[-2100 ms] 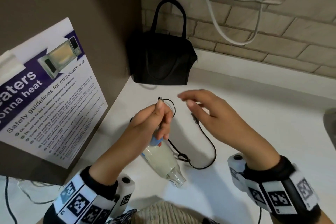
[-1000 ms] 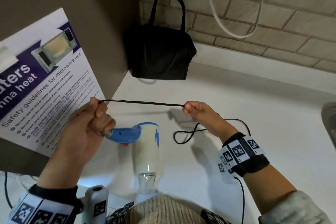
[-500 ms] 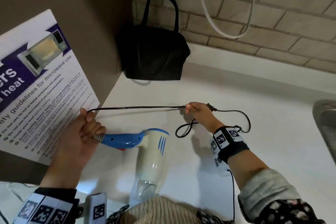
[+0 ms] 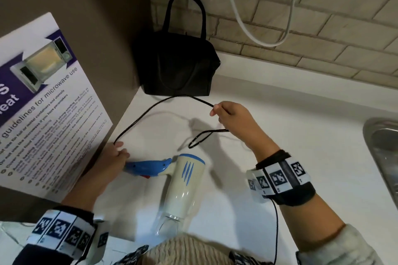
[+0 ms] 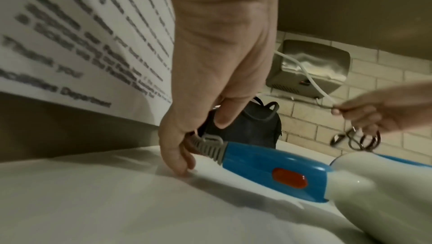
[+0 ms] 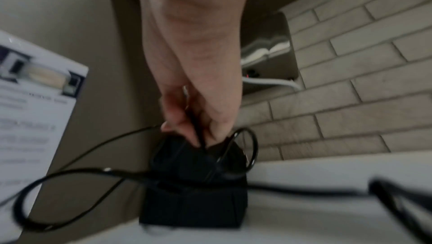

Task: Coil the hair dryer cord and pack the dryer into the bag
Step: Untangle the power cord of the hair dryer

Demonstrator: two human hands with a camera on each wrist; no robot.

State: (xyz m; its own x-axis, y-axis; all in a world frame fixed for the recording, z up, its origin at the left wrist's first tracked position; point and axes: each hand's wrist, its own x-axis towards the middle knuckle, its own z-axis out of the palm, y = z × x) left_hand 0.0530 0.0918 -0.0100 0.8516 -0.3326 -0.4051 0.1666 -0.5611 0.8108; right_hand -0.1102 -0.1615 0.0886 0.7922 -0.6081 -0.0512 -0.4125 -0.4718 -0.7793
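Note:
A white hair dryer [image 4: 183, 187] with a blue handle [image 4: 148, 166] lies on the white counter [image 4: 280, 135], nozzle toward me. My left hand [image 4: 116, 157] holds the cord where it leaves the grey strain relief [image 5: 210, 146] at the handle's end. The black cord [image 4: 150, 107] arcs up from there to my right hand [image 4: 228, 114], which pinches it and holds a few hanging loops [image 5: 360, 141]. A black handbag [image 4: 178, 64] stands in the back corner, its handles [image 4: 185, 13] upright. In the right wrist view the cord [image 6: 70, 172] loops in front of the bag [image 6: 194, 201].
A microwave safety poster [image 4: 43, 103] hangs on the brown panel at left. A steel wall unit [image 5: 311, 66] with a white hose [image 4: 243, 19] is mounted on the brick wall behind. A steel sink edge [image 4: 383, 157] shows at far right.
The taut, straight stretch of cord between my hands has slackened into an upward arc. My right hand rose toward the bag with its loops; the left hand stayed at the handle's end.

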